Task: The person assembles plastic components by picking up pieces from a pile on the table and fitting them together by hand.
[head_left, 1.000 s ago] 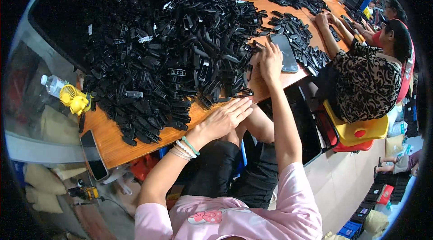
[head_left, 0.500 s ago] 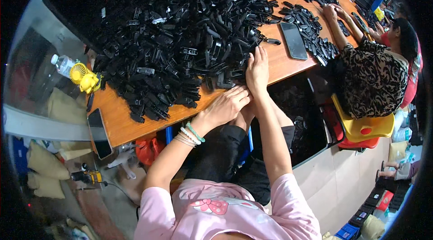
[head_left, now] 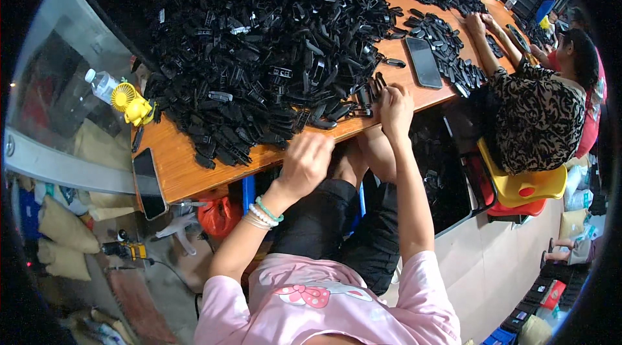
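Observation:
A large heap of small black plastic parts [head_left: 253, 53], many of them long and clip-like, covers most of the wooden table in front of me. My right hand [head_left: 396, 112] is at the heap's near right edge, fingers curled beside a few loose parts [head_left: 368, 97]. Whatever its fingertips grip is hidden. Just off the table's front edge, above my lap, hovers my left hand [head_left: 307, 162]. Its fingers look bent but are smeared by motion, and I see no part in them. Beads and a green bangle circle the left wrist.
A phone [head_left: 424, 62] lies right of the heap, another [head_left: 149, 183] on the table's left corner. Near the left edge stand a yellow fan [head_left: 133, 104] and a clear bottle [head_left: 102, 86]. A co-worker [head_left: 541, 112] sits at right on a yellow stool [head_left: 518, 180], hands over more parts.
My hands have come apart from touching at the table's edge. The left drew back toward my lap; the right shifted right, its straight fingers now curled. Several parts at the heap's near edge moved.

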Demonstrator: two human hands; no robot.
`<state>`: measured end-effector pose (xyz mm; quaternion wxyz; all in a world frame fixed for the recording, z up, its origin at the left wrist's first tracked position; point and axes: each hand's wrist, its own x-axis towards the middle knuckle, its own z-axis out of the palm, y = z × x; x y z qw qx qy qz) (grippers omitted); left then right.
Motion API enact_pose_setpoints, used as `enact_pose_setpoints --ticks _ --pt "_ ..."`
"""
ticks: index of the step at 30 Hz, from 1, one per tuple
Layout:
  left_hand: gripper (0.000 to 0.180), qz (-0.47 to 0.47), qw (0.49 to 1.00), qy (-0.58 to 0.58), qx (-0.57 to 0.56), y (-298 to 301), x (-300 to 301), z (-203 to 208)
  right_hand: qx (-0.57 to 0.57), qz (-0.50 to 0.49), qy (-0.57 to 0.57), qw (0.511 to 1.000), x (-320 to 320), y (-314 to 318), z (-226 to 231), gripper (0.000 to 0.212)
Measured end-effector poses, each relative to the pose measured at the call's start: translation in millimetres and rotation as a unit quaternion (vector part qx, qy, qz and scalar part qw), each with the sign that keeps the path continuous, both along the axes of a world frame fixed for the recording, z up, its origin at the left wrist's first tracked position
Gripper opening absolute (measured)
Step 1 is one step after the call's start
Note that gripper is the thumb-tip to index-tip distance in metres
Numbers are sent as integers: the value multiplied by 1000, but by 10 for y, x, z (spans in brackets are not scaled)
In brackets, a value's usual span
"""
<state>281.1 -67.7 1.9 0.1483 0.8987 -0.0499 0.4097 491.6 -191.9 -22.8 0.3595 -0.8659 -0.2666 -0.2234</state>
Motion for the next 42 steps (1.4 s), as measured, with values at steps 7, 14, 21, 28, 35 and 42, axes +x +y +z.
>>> enact_pose_setpoints --ticks 7,14,21,28,35,42 --pt "11 179 969 150 82 304 144 123 -44 -23 1 999 95 -172 102 9" --pt "9 218 970 108 -14 292 158 189 319 144 286 892 -620 -249 215 38" --pt "10 155 965 -55 -205 -22 -105 295 512 352 562 546 -1253 -200 303 32" --pt "33 10 797 80 -599 -380 -650 279 367 359 523 681 -1589 -316 460 24" --pt "23 -67 849 164 -498 -205 -781 345 376 384 508 674 -1689 -368 572 26" --pt "26 -65 878 183 -438 -106 -829 465 379 406 521 648 -1754 -420 489 27"
